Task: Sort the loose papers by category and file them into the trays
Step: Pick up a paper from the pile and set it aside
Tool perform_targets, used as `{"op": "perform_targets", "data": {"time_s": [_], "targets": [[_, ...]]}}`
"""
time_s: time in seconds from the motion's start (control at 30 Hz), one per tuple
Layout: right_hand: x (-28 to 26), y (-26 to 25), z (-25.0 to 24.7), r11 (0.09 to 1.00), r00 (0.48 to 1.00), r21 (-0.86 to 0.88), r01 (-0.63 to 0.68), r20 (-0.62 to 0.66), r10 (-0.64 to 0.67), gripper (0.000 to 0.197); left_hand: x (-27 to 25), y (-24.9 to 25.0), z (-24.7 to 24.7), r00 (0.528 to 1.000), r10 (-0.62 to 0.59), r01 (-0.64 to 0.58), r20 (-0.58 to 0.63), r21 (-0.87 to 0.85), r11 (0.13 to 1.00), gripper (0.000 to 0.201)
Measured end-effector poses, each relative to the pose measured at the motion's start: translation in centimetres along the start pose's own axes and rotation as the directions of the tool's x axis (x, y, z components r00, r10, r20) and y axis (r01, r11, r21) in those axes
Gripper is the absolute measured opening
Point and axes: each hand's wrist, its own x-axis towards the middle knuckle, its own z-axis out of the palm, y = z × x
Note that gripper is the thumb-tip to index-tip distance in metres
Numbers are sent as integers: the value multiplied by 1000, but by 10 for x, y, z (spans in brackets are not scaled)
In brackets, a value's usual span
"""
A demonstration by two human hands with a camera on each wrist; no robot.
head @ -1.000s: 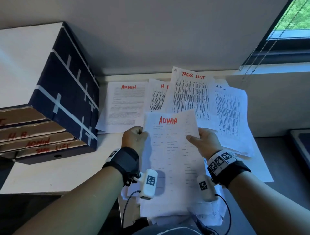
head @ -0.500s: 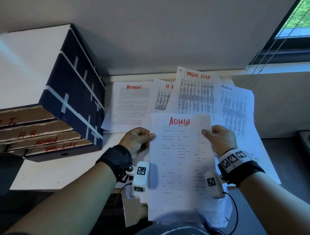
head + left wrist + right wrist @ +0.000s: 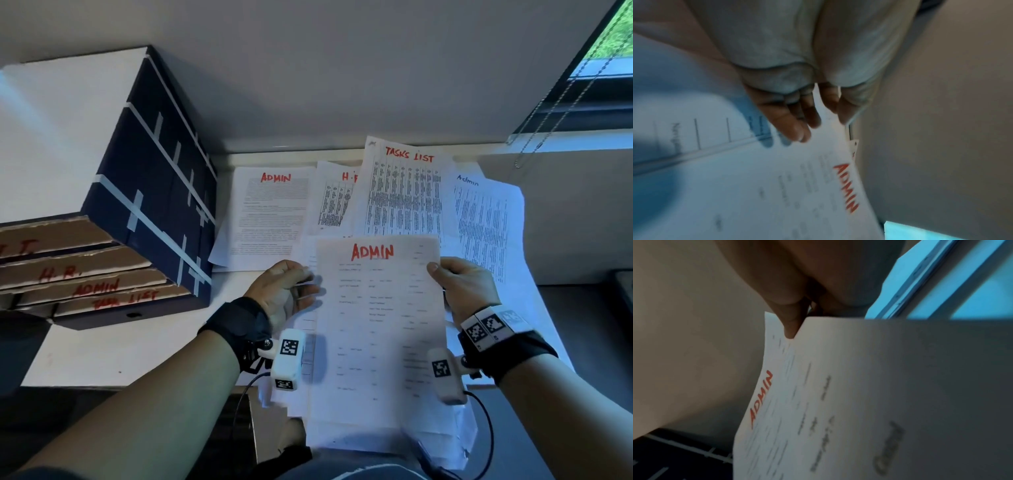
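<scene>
White desk (image 3: 102, 356) under a plain wall, a window at my right, and loose papers fanned across the far half of the surface. My right hand (image 3: 467, 291) pinches the right edge of the sheet headed ADMIN (image 3: 376, 325), thumb on top and fingers curled behind it; the right wrist view shows that thumb pressed on the paper's corner. My left hand (image 3: 284, 291) sits at the sheet's left edge with fingers (image 3: 797, 128) nearly straight and spread, lying against the paper rather than gripping it, so the right hand carries the sheet. Under it more pages are stacked toward my lap.

The stacked trays (image 3: 89, 274) stand at my left, each lip lettered; the one marked ADMIN (image 3: 96, 287) is third down, between H.R. and the task list tray. To file this well, I judge I should keep the page flat, take it by its left edge, and feed a short edge straight into that slot, since a limp sheet would buckle against the torn cardboard lip.

Bare desk lies between my left hand and the trays, so the path looks free. The slots look narrow, and the dark box (image 3: 150, 192) overhangs them from above.
</scene>
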Motion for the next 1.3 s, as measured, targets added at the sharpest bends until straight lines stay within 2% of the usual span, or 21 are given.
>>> {"op": "perform_targets", "data": {"time_s": [0.07,0.17,0.23,0.33,0.4,0.5,0.57,0.6,0.67,0.77,0.87,0.97,1.07,1.13,1.2,1.3], "targets": [[0,-3,2,999,1000,29,-20,20,20,12,4,-3,6,998,27,-20,-63,116,993,11],[2,-5,0,993,997,98,-72,48,67,12,12,-3,9,976,160,-102,-145,342,934,9],[3,-5,-2,985,994,146,-96,64,87,12,15,0,11,968,194,-122,-158,377,918,5],[5,-7,-3,978,992,177,-113,82,100,13,15,1,14,979,122,-93,-164,174,980,6],[8,-5,-4,974,988,182,-135,99,118,13,14,3,14,992,69,-66,-106,26,997,5],[9,0,-4,974,986,174,-142,114,123,15,9,7,14,999,42,-43,-22,-30,999,5],[9,1,-3,982,989,147,-116,110,100,16,5,9,17,999,36,-37,-21,-21,999,10],[9,1,-2,987,992,127,-97,87,86,15,5,9,19,998,41,-41,-41,13,999,14],[11,3,0,998,999,44,-49,17,48,12,8,10,18,986,117,-94,-115,193,977,21],[14,7,1,999,998,-39,8,-55,-10,5,10,11,19,949,286,-189,-135,483,855,17],[17,11,3,1000,994,-20,12,-107,-14,12,10,12,22,911,365,-218,-194,524,823,16],[18,13,0,1000,988,-5,-5,-153,4,12,14,12,21,883,391,-223,-260,501,836,20],[17,15,-2,1000,992,-5,-1,-124,1,14,17,9,19,904,353,-204,-239,486,850,17],[15,12,-2,1000,995,11,11,-100,-10,15,17,7,19,928,303,-192,-218,418,888,8],[12,8,-2,999,997,37,18,-82,-15,8,16,6,17,946,270,-185,-180,386,904,2],[10,2,-3,997,998,79,16,-58,-12,6,16,7,15,962,241,-165,-131,426,890,9]]}}
